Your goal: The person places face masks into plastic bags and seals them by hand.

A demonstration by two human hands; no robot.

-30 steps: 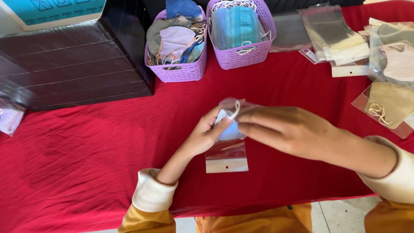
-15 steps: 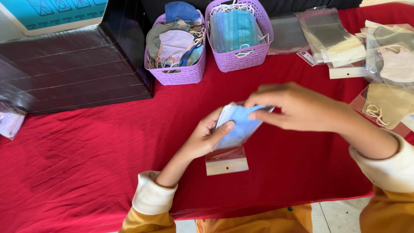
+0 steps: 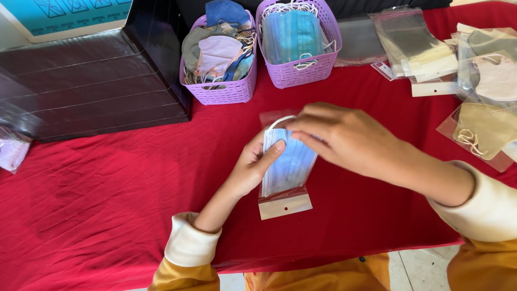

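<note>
Since the earlier frame: pale blue pleated face mask [image 3: 288, 161] now lies mostly inside the clear plastic sleeve [image 3: 284, 202].
Left hand [image 3: 252, 168] pinches the mask's left edge; right hand [image 3: 344, 137] fingers press its top. Long axis runs near-to-far edge, mid red-clothed bench [image 3: 107, 215], just before two lilac baskets [image 3: 223, 91].

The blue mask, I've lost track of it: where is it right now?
In the head view the blue mask lies mid-table in a clear bag on the red cloth, between the left hand and right hand, below the purple baskets.
</note>
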